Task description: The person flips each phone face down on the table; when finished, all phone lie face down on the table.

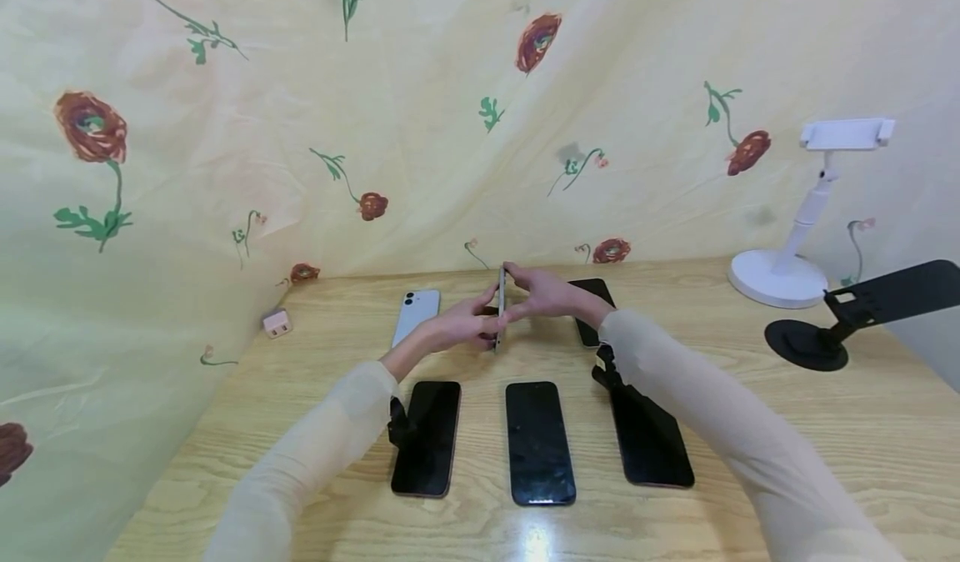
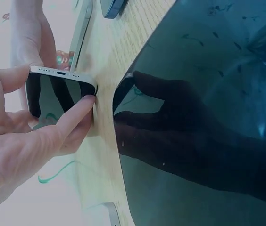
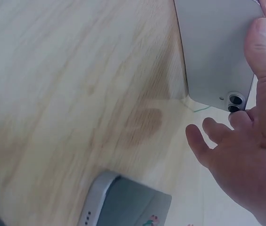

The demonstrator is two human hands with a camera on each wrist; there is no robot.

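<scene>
Both hands grip one phone (image 1: 500, 308) on edge at 12 o'clock | left hand (image 1: 467, 326), right hand (image 1: 545, 292) pinching it; mid-turn, probably | next: lower flat onto table (image 1: 750, 395)

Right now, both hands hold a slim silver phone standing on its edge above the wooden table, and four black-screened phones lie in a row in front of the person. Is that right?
Not quite: the row has three black-screened phones, not four, as the head view shows. The rest stands: the left hand and right hand hold the slim silver phone on its edge above the wooden table.
</scene>
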